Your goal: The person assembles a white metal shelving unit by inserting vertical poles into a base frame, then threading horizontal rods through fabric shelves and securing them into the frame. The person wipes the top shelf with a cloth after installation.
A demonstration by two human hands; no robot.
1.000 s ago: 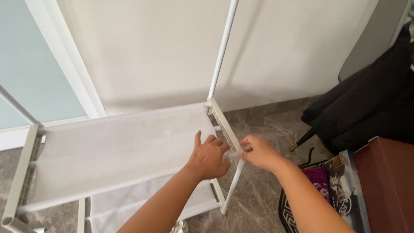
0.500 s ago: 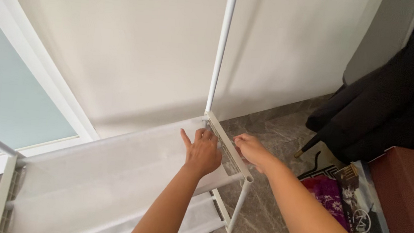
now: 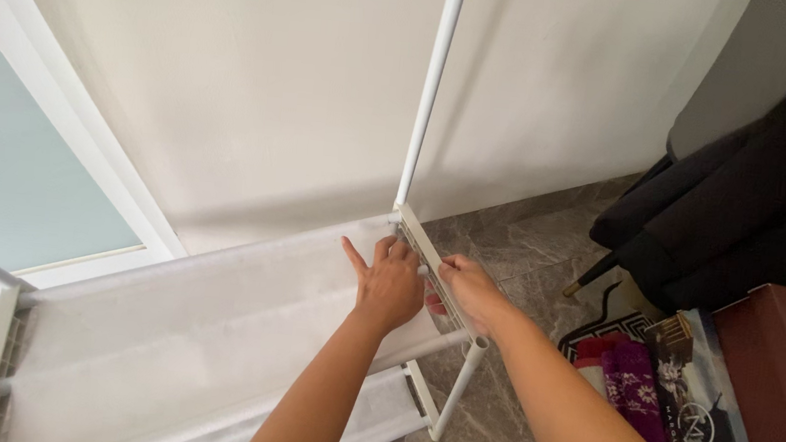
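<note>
A grey marbled tile floor meets a plain cream wall, with a frosted glass door at the left and dark garments hanging at the right. Against the wall stands a white rack with a translucent fabric shelf and an upright pole. At its right end, the left hand lies flat on the fabric with fingers spread, and the right hand curls its fingers around the end bar

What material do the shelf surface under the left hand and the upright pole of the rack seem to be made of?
Shelf surface: probably thin white non-woven fabric; it looks matte, slightly translucent and stretched flat, and the left hand presses on it. Upright pole: likely white-coated metal tube; smooth, straight, with a faint sheen, though plastic cannot be excluded. The right hand grips the side bracket, which looks like moulded plastic.
</note>
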